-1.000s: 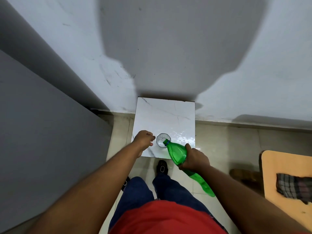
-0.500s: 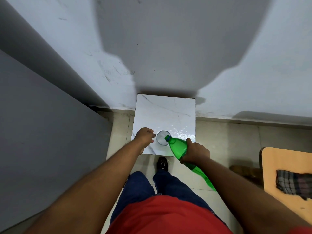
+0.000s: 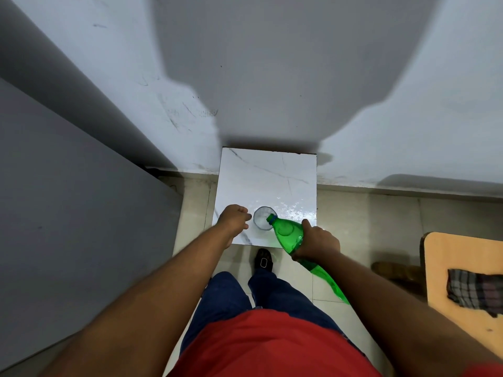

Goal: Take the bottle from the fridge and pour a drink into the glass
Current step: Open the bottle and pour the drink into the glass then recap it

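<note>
A clear glass point(image 3: 260, 218) stands near the front edge of a small white marble-topped table point(image 3: 266, 175). My right hand point(image 3: 317, 242) grips a green plastic bottle point(image 3: 285, 232) around its middle. The bottle is tilted down to the left, uncapped, with its mouth over the right rim of the glass. My left hand point(image 3: 232, 219) is closed in a fist on the table, just left of the glass and apart from it. I cannot see whether anything is inside the fist.
A grey fridge side point(image 3: 68, 213) fills the left. A pale wall rises behind the table. At the right stands a wooden table point(image 3: 462, 257) with a checked cloth point(image 3: 476, 291), and a brown stool point(image 3: 394, 270) beside it. My legs and a black shoe point(image 3: 263, 261) are below.
The bottle stays tipped with its mouth at the glass rim and has flattened slightly. My left fist has hardly moved. The view has shifted a little.
</note>
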